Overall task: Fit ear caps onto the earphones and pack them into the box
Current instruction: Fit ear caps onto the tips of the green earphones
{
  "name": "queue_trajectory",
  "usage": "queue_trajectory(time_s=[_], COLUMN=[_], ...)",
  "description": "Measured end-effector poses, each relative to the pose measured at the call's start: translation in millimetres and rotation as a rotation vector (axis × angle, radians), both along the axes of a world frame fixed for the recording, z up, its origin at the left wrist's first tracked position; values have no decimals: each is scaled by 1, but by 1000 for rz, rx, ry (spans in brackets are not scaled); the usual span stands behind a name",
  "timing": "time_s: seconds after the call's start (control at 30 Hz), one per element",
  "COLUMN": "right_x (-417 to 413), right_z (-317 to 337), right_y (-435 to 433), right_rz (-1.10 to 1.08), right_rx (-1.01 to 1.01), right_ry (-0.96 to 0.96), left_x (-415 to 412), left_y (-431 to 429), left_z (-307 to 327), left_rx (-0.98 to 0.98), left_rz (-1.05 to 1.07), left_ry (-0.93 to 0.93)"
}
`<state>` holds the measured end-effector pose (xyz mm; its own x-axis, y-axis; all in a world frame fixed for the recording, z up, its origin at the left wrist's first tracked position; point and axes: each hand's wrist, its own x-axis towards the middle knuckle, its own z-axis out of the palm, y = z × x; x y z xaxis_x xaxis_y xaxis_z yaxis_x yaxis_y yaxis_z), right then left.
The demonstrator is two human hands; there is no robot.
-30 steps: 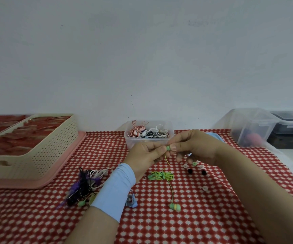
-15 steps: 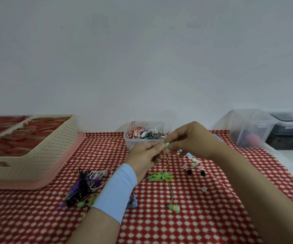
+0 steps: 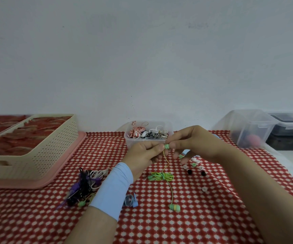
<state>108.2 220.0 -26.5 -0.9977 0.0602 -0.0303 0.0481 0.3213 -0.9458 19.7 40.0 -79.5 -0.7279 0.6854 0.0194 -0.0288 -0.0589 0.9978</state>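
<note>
Centre of frame: left hand point(image 3: 142, 156) and right hand point(image 3: 196, 143) meet just above the surface point(image 3: 186, 226), which is covered in red-and-white checked cloth.

Both grips are clamped on one green earbud point(image 3: 166, 146). The left thumb and forefinger pinch it from the left, the right fingertips from the right. Whether an ear cap sits on it: cannot tell, fingers cover the tip.

Its yellow-green cable drops to a coiled green bundle point(image 3: 160, 176) on the cloth just below the hands. A second strand runs down to the other green earbud point(image 3: 174, 207), lying free at lower centre.

Loose ear caps point(image 3: 193, 164) in white, green and black lie scattered right of the bundle, under the right hand.

Clear box point(image 3: 133, 144) holding wound earphones stands behind the hands, near the wall.

Tangled pile of earphones point(image 3: 85, 187) at lower left, beside the blue sleeve point(image 3: 112, 189) on the left wrist.

Beige perforated basket point(image 3: 41, 155) on a pink tray point(image 3: 66, 169) at left. Clear lidded container point(image 3: 247, 132) at far right.
</note>
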Motion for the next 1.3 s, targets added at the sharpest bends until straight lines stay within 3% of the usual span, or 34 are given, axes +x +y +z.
queue_trajectory(time_s=[0.17,0.4,0.67,0.97,1.3], right_x=[-1,-2,-4,0,-4], right_z=[-2,-3,-8,-5,-11], right_y=[2,3,-1,7,-2], right_rz=[2,-11,-17,65,-27], right_rx=[-36,-95,-121,-144,-116], right_ry=[-83,-30,-4,-126,-36], left_x=[2,5,4,8,-3], left_y=[0,6,3,1,1], left_z=[-1,-1,1,2,-4], left_rx=[36,144,148,79,28], left_rz=[-32,17,5,-72,76], left_ry=[3,-81,-55,24,76])
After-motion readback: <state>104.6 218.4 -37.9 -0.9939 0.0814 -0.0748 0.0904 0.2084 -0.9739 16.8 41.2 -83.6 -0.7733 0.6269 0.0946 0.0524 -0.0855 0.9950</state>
